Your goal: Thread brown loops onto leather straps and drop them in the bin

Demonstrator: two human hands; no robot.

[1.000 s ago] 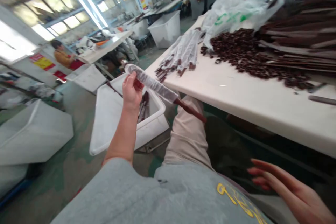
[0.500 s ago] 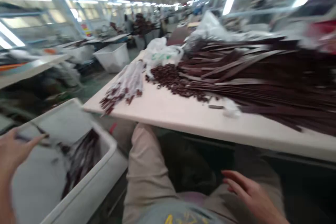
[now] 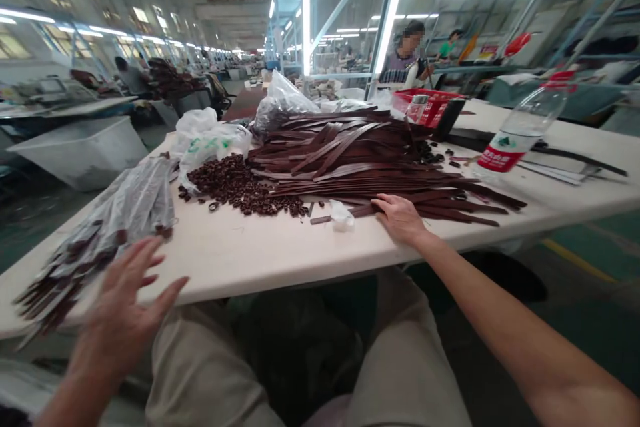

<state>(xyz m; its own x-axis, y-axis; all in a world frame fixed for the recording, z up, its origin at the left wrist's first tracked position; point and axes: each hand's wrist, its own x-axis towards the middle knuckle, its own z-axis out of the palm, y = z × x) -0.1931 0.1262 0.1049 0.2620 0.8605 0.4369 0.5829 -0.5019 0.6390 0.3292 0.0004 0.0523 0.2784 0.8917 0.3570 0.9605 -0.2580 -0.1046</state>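
My left hand [image 3: 125, 300] is held over the front left edge of the table, fingers spread and holding nothing. It is close to a bundle of brown strips in clear plastic sleeves [image 3: 135, 203]. Farther right, my right hand [image 3: 401, 219] is at the front edge of a large pile of dark brown flat strips [image 3: 345, 150]. Its fingers are closed on a strip at the near side, with the fingertips partly hidden. Just left of that hand lies a crumpled white scrap [image 3: 342, 216]. Small brown loops [image 3: 235, 183] are heaped between the bundle and the pile.
White plastic bags [image 3: 203, 133] and a clear bag [image 3: 283, 103] sit behind the heap. On the pale table [image 3: 250, 260], a water bottle [image 3: 520, 130] and red basket [image 3: 433, 103] stand at right. A white bin [image 3: 83, 150] is beyond the left edge. People work farther back.
The view has swung right, away from the white bin beside the table. My left hand has left that bin and is empty. My right hand has moved from my lap to the strips.
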